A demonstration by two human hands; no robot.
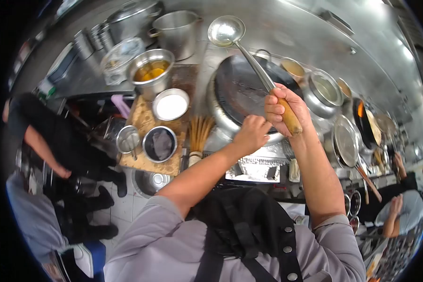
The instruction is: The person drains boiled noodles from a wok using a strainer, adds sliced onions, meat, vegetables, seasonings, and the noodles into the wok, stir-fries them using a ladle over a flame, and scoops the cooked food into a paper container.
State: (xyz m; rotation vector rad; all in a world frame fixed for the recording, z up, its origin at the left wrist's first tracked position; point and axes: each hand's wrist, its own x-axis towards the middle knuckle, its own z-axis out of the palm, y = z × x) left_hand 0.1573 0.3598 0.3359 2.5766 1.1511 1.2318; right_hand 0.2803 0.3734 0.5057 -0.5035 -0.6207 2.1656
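My right hand (pixel 286 108) is wrapped round the wooden handle of a long metal ladle (pixel 258 68). The ladle points up and away, and its round bowl is over the far side of the stove. Beneath it is a dark wok (pixel 242 89), with a loop handle standing up at its far rim. At the wok's near edge my left hand (pixel 252 134) is closed, fingers curled over the rim; the exact grip is hidden. A bamboo brush (pixel 200 134) stands left of the wok.
On the left, a wooden board (pixel 141 115) carries a bowl of white contents (pixel 171 104) and a dark-lined bowl (pixel 160 143). Behind is a pot of yellow oil (pixel 150 70). Pots and a strainer (pixel 346 140) line the right. People stand at both sides.
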